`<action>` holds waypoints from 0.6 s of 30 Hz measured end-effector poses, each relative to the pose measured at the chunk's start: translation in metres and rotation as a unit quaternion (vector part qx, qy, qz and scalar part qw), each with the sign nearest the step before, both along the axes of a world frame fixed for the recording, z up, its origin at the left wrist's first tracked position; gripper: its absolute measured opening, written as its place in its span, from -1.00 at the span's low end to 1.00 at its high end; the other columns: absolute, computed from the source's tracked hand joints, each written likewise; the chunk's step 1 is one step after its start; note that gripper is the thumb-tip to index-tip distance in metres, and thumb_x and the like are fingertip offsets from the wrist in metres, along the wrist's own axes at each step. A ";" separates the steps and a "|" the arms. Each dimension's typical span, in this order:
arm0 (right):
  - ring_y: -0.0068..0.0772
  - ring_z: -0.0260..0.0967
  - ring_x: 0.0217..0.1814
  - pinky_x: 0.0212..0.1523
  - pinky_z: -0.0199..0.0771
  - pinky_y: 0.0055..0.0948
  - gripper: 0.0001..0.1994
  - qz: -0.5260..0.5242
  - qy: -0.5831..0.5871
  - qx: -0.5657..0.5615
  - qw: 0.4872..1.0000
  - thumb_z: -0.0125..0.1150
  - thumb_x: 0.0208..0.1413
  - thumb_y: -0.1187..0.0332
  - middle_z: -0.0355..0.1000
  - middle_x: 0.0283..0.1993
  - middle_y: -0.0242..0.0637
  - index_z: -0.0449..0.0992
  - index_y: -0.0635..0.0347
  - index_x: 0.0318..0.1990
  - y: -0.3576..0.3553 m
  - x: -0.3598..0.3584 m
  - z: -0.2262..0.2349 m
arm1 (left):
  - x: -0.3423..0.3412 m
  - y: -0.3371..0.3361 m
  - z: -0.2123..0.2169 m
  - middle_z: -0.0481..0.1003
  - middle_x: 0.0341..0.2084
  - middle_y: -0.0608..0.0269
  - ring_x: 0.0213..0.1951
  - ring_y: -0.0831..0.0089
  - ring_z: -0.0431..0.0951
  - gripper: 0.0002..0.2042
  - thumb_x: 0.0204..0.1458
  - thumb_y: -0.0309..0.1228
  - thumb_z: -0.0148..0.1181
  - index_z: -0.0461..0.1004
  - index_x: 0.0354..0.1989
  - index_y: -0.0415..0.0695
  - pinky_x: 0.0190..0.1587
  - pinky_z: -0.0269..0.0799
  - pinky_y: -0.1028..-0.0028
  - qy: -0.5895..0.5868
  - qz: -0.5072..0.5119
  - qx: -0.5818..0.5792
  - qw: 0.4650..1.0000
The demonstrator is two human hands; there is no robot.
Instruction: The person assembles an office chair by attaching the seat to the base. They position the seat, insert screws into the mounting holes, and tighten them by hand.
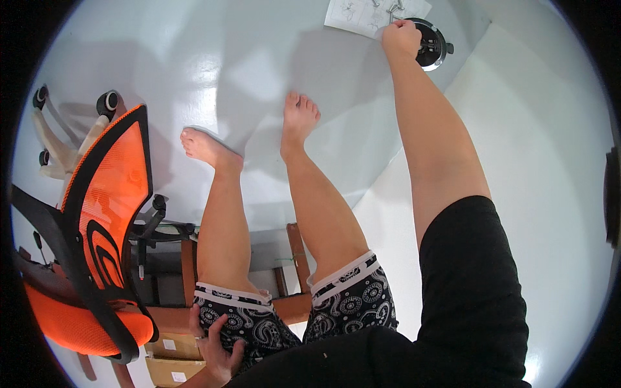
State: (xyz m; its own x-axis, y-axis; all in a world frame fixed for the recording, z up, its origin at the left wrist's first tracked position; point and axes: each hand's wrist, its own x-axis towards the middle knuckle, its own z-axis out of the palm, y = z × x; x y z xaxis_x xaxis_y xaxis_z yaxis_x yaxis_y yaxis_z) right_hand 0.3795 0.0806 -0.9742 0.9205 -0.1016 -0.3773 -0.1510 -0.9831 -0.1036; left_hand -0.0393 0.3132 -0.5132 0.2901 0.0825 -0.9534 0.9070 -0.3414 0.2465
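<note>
My right hand [401,40] reaches out to the far right, its fingers curled closed at the left edge of a round black thing [427,59] with a shiny rim. Small dark parts show in the middle of that round thing. What the fingers hold, if anything, is hidden from view. Just beyond lies a white paper sheet [352,18] with line drawings, and several metal bolts [392,9] rest on it. My left hand [220,354] lies on my left thigh with its fingers spread, over the patterned black-and-white shorts [259,323].
At the left stands an orange and black mesh office chair [119,187] with a pale wheeled base [61,152]. Cardboard boxes [171,370] sit at the lower left beside a brown wooden frame [294,309]. A white wall [517,129] borders the grey floor [259,64] on the right.
</note>
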 end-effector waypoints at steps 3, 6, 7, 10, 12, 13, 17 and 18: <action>-0.07 0.37 -0.11 -0.07 0.35 -0.23 -0.69 0.043 0.045 -0.033 0.998 0.13 -0.11 0.20 0.40 -0.25 -0.02 0.45 0.22 -0.26 0.000 0.005 0.010 | 0.002 0.002 -0.001 -0.12 0.18 -0.31 0.19 -0.21 -0.02 -0.47 -0.31 -0.34 0.22 0.32 -0.05 -0.11 0.18 -0.09 0.06 -0.001 -0.003 0.003 1.000; -0.05 0.40 -0.18 -0.13 0.38 -0.23 -0.68 0.038 0.084 -0.005 0.996 0.07 -0.08 0.20 0.41 -0.25 -0.03 0.44 0.24 -0.23 0.010 0.003 0.013 | 0.006 -0.001 0.001 -0.11 0.18 -0.31 0.20 -0.20 -0.04 -0.48 -0.31 -0.34 0.22 0.32 -0.06 -0.12 0.18 -0.09 0.06 0.001 0.028 0.009 1.000; -0.03 0.41 -0.21 -0.15 0.40 -0.23 -0.68 0.026 0.094 0.008 0.995 0.04 -0.06 0.20 0.41 -0.25 -0.03 0.44 0.24 -0.22 0.011 0.000 0.015 | 0.005 -0.001 0.002 -0.11 0.18 -0.32 0.20 -0.20 -0.03 -0.49 -0.31 -0.34 0.22 0.33 -0.06 -0.13 0.18 -0.09 0.06 -0.004 0.033 0.007 0.999; -0.11 0.42 -0.35 -0.30 0.42 -0.19 -0.74 -0.070 -0.109 0.097 0.987 -0.04 -0.01 0.24 0.42 -0.36 -0.12 0.43 0.24 -0.28 -0.010 -0.009 -0.016 | 0.006 0.003 -0.003 -0.11 0.17 -0.32 0.19 -0.19 -0.02 -0.50 -0.31 -0.33 0.21 0.33 -0.07 -0.14 0.18 -0.08 0.07 -0.011 0.029 -0.003 1.000; -0.19 0.39 -0.41 -0.38 0.39 -0.22 -0.78 -0.317 -0.027 0.321 0.892 -0.11 0.00 0.29 0.40 -0.41 -0.16 0.40 0.23 -0.33 -0.020 0.006 -0.017 | 0.010 0.003 -0.002 -0.11 0.17 -0.32 0.19 -0.19 -0.01 -0.51 -0.29 -0.32 0.21 0.34 -0.08 -0.14 0.18 -0.07 0.07 0.007 0.016 -0.005 1.000; -0.23 0.37 -0.44 -0.42 0.38 -0.23 -0.80 -0.427 0.020 0.419 0.801 -0.14 0.01 0.31 0.38 -0.44 -0.19 0.38 0.22 -0.36 -0.020 0.014 -0.014 | 0.010 0.002 -0.001 -0.11 0.17 -0.31 0.19 -0.19 0.00 -0.51 -0.29 -0.32 0.21 0.34 -0.08 -0.14 0.17 -0.07 0.07 0.008 0.019 -0.001 1.000; -0.39 0.31 -0.48 -0.53 0.27 -0.40 -0.86 -0.366 0.070 0.468 0.801 -0.10 -0.01 0.30 0.30 -0.56 -0.33 0.31 0.15 -0.44 -0.043 0.081 -0.016 | -0.001 0.001 -0.002 -0.10 0.18 -0.28 0.18 -0.17 0.01 -0.50 -0.31 -0.30 0.22 0.35 -0.09 -0.14 0.17 -0.06 0.06 0.000 0.017 0.013 1.000; -0.41 0.31 -0.48 -0.54 0.27 -0.42 -0.86 -0.310 0.074 0.448 0.835 -0.12 0.01 0.30 0.29 -0.57 -0.32 0.30 0.15 -0.44 -0.047 0.093 -0.024 | -0.005 0.000 -0.002 -0.10 0.18 -0.28 0.18 -0.17 0.01 -0.50 -0.32 -0.29 0.23 0.35 -0.09 -0.13 0.17 -0.05 0.06 0.000 0.016 0.019 1.000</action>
